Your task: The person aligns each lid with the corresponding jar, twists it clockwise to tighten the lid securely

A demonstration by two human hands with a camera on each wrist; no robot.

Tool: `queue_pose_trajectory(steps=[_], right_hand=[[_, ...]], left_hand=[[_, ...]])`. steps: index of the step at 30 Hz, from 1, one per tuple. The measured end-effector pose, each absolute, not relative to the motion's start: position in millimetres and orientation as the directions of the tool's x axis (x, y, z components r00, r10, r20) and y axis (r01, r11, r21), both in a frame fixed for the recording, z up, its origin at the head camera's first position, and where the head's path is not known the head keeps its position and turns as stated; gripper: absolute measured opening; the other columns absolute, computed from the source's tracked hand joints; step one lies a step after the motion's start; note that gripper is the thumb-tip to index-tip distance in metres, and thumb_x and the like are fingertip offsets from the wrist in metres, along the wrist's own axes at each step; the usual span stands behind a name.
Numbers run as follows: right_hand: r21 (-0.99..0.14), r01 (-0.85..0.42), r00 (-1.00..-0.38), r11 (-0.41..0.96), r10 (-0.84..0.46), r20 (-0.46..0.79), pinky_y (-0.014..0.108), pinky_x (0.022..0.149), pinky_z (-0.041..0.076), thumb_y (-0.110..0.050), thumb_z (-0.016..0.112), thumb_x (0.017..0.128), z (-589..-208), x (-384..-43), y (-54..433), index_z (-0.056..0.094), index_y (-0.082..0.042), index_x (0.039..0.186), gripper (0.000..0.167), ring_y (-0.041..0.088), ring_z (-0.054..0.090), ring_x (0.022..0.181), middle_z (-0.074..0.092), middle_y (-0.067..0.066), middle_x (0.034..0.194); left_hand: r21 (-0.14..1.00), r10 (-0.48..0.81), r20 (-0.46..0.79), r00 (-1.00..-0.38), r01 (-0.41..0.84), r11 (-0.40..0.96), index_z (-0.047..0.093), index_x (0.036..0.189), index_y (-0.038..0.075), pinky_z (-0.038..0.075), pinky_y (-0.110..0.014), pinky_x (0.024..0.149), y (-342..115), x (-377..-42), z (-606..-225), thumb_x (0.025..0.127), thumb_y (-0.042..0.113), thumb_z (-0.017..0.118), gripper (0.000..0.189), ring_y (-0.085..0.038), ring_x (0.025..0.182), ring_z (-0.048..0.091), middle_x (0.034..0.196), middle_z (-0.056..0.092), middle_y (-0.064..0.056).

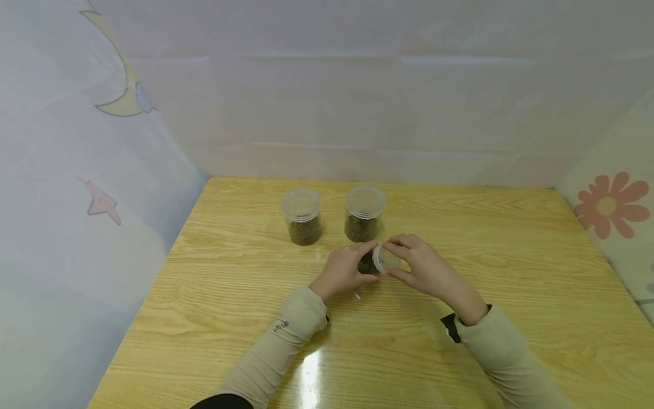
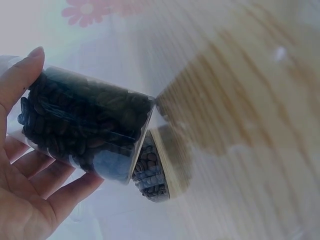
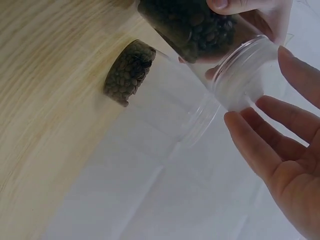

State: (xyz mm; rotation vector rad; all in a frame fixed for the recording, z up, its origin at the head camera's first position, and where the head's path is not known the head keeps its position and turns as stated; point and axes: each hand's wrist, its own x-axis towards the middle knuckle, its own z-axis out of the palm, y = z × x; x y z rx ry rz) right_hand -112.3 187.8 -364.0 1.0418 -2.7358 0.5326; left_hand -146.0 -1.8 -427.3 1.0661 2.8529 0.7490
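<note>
Clasped between thumb and fingers of my left hand (image 1: 343,268) is a clear jar (image 2: 85,125) of dark beans that look like coffee beans. In the head view the jar is tilted, its lid end toward the right. My right hand (image 1: 424,266) has its fingertips and thumb around the translucent screw lid (image 3: 245,70), gripping it by the edge. The lid is on the jar's mouth. Just beyond the hands stand two similar lidded jars, one at left (image 1: 305,230) and one at right (image 1: 361,227), each partly filled with beans.
The wood-grain table (image 1: 219,307) runs back to a pale cloth backdrop (image 1: 327,113). Printed sheets with a moon (image 1: 114,57) and a flower (image 1: 608,205) hang at the sides. A bright light reflection (image 1: 309,375) lies on the tabletop near the left sleeve.
</note>
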Motion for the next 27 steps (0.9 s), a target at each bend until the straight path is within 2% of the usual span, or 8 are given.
queue_pose_trajectory(steps=[4, 9, 14, 19, 23, 27], right_hand=[[-0.282, -0.646, -0.762, 0.709, -0.581, 0.284, 0.043, 0.072, 0.051, -0.012, 0.076, 0.073, -367, -113, 186, 0.061, 0.008, 0.109, 0.044, 0.034, 0.058, 0.090, 0.059, 0.021, 0.102], [-0.337, -0.576, -0.817, 0.745, -0.509, 0.271, 0.036, 0.063, 0.052, -0.020, 0.072, 0.079, -371, -111, 183, 0.062, 0.010, 0.106, 0.041, 0.028, 0.061, 0.078, 0.061, 0.020, 0.097], [-0.387, -0.497, -0.867, 0.777, -0.436, 0.239, 0.028, 0.053, 0.049, -0.023, 0.070, 0.081, -372, -108, 180, 0.063, 0.009, 0.105, 0.041, 0.023, 0.059, 0.066, 0.061, 0.019, 0.090], [-0.401, -0.465, -0.885, 0.789, -0.394, 0.250, 0.025, 0.048, 0.045, -0.024, 0.070, 0.081, -373, -106, 177, 0.064, 0.010, 0.102, 0.041, 0.018, 0.055, 0.058, 0.059, 0.016, 0.082], [-0.396, -0.459, -0.887, 0.795, -0.384, 0.257, 0.028, 0.051, 0.048, -0.026, 0.069, 0.081, -373, -105, 177, 0.063, 0.009, 0.103, 0.042, 0.020, 0.058, 0.061, 0.059, 0.016, 0.084], [-0.365, -0.509, -0.858, 0.780, -0.425, 0.288, 0.040, 0.065, 0.052, -0.026, 0.071, 0.080, -373, -106, 180, 0.062, 0.009, 0.106, 0.044, 0.032, 0.061, 0.081, 0.061, 0.022, 0.097]], left_hand=[[0.437, 0.622, 0.172, -0.764, 0.625, 0.647, 0.050, 0.127, 0.011, 0.048, -0.029, 0.082, -2, -146, -427, 0.071, 0.035, 0.078, 0.067, -0.015, 0.101, 0.059, 0.118, 0.059, -0.003], [0.435, 0.625, 0.175, -0.760, 0.629, 0.644, 0.052, 0.124, 0.014, 0.049, -0.029, 0.080, -2, -147, -427, 0.071, 0.036, 0.077, 0.063, -0.014, 0.099, 0.059, 0.115, 0.061, -0.001], [0.412, 0.622, 0.141, -0.770, 0.617, 0.671, 0.049, 0.128, 0.014, 0.048, -0.032, 0.083, -1, -147, -427, 0.072, 0.039, 0.075, 0.066, -0.015, 0.104, 0.057, 0.121, 0.058, -0.002], [0.397, 0.622, 0.135, -0.771, 0.617, 0.680, 0.048, 0.129, 0.014, 0.048, -0.032, 0.084, -1, -146, -427, 0.073, 0.040, 0.075, 0.068, -0.016, 0.106, 0.056, 0.124, 0.056, -0.002], [0.388, 0.625, 0.147, -0.766, 0.626, 0.676, 0.049, 0.129, 0.014, 0.048, -0.032, 0.083, 0, -146, -427, 0.073, 0.040, 0.075, 0.068, -0.016, 0.105, 0.057, 0.124, 0.056, -0.002], [0.397, 0.629, 0.155, -0.762, 0.631, 0.666, 0.049, 0.128, 0.015, 0.048, -0.032, 0.082, -1, -146, -427, 0.072, 0.039, 0.075, 0.066, -0.016, 0.104, 0.057, 0.123, 0.057, -0.002]])
